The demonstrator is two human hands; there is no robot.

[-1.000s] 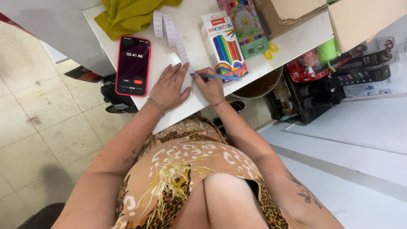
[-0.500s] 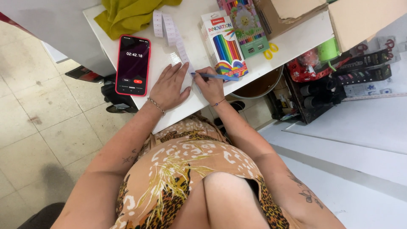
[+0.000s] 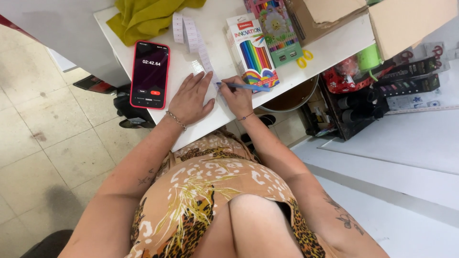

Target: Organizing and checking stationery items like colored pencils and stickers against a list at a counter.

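The right hand [image 3: 237, 97] is curled around a slim blue pen [image 3: 248, 87], pinching it near the tip, which touches the lower end of a long white paper strip of small labels [image 3: 193, 36]. The left hand [image 3: 190, 98] lies flat beside it, fingers spread and pressed on the white tabletop [image 3: 330, 45], holding down that end of the strip. The strip runs up and away from the hands toward a crumpled olive-yellow cloth [image 3: 143, 16] at the far edge. Left of the left hand lies a red-cased smartphone [image 3: 150, 74], its dark screen lit. Just above the right hand sits a white rectangular box of coloured pencils [image 3: 252, 52], with a second, green-and-pink pencil box [image 3: 277, 28] beside it. Beyond those, small yellow-handled scissors [image 3: 304, 58] and brown cardboard boxes [image 3: 406, 21].
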